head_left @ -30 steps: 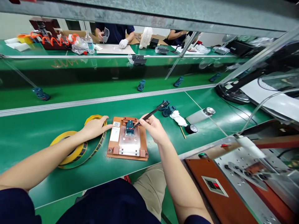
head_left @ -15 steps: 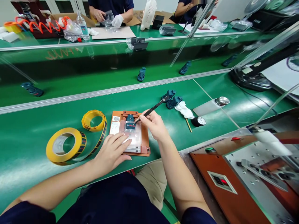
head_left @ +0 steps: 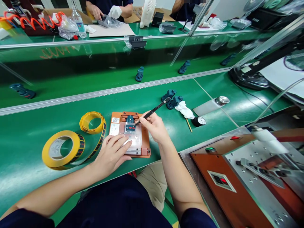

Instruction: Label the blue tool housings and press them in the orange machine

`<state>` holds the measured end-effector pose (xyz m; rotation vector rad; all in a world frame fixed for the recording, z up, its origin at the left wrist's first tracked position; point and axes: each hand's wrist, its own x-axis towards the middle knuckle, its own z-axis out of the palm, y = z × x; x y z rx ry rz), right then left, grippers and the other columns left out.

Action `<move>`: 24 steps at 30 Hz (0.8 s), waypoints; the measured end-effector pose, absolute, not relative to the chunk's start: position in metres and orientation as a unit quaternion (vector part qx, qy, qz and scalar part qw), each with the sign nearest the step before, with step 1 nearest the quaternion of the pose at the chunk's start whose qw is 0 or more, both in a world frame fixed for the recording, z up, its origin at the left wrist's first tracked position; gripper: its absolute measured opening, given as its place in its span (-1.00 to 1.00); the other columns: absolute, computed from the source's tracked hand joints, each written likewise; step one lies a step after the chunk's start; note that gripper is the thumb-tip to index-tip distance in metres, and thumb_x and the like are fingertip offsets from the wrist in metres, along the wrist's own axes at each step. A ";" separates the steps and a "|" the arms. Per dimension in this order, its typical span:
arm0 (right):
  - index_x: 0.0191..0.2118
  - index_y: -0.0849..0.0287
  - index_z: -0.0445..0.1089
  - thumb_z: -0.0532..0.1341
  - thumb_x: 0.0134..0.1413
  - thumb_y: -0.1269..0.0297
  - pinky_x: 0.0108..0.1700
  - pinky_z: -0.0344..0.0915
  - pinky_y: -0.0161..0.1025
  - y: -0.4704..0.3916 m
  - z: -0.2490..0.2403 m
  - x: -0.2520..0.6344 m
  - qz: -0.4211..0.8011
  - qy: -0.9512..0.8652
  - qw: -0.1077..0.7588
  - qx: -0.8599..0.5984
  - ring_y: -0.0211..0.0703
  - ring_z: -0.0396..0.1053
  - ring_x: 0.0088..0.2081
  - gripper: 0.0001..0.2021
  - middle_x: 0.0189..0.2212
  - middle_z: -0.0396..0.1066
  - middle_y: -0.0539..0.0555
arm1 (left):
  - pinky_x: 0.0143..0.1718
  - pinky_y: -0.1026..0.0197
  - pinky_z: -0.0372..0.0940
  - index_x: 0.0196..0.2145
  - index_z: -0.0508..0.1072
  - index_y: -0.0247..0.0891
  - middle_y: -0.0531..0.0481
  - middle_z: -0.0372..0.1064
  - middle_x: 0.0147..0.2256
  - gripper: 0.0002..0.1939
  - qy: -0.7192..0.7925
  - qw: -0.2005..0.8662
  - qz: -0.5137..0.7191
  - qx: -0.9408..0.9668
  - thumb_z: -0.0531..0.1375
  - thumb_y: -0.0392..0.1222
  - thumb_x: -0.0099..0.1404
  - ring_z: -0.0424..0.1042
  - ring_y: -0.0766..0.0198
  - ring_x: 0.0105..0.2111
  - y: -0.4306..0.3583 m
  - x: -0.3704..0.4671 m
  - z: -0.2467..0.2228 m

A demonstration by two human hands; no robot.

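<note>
My right hand pinches slim black tweezers, slanted so that their tip meets the label area on a dark blue housing with red lettering. That housing sits in an orange-brown fixture, under the edge of a clear plate. Flat on the plate's near left part lies my left hand, its fingers stretched out and holding nothing. Left of the fixture, a yellow-edged roll of labels stands beside a loose yellow coil of strip.
Beyond the fixture are two blue housings, a white cloth, a round gauge and a bottle. More housings lie on the green strip behind the rail. A machine stands at right. A co-worker's gloved hand handles plastic.
The whole view has shifted slightly, so things sit a little further left. My hands and the tweezers hold nearly the same place on the fixture. The co-worker's hands have moved over the plastic.
</note>
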<state>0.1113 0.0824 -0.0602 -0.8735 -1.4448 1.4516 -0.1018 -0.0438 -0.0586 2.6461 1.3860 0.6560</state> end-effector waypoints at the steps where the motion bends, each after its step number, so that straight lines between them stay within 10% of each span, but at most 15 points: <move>1: -0.20 0.08 0.33 0.31 0.21 -0.01 -0.09 0.42 -0.13 0.083 -0.060 0.111 0.585 -0.582 0.439 -0.355 -0.08 0.52 -0.19 -0.72 -0.29 0.53 0.04 | 0.18 -0.14 0.11 0.23 0.34 -0.19 -0.24 0.41 0.16 -0.51 0.453 0.045 0.212 0.865 0.22 -0.05 0.40 0.32 -0.09 0.18 -0.043 -0.102 -0.058; 17: -0.16 0.09 0.36 0.31 0.19 -0.02 -0.02 0.39 -0.11 0.085 -0.063 0.113 0.575 -0.605 0.416 -0.361 -0.07 0.50 -0.14 -0.70 -0.24 0.53 0.08 | 0.10 -0.12 0.03 0.32 0.19 -0.30 -0.33 0.30 0.24 -0.16 0.481 0.088 0.176 0.854 0.28 0.23 0.27 0.27 -0.19 0.17 -0.024 -0.091 -0.045; 24: -0.17 0.05 0.33 0.36 0.10 0.01 -0.02 0.44 -0.07 0.088 -0.056 0.123 0.543 -0.441 0.593 -0.399 -0.12 0.49 -0.17 -0.68 -0.27 0.47 0.00 | 0.16 -0.25 0.06 0.33 0.18 -0.20 -0.30 0.28 0.24 -0.09 0.531 0.139 0.216 0.808 0.31 0.29 0.17 0.19 -0.27 0.21 -0.010 -0.089 -0.042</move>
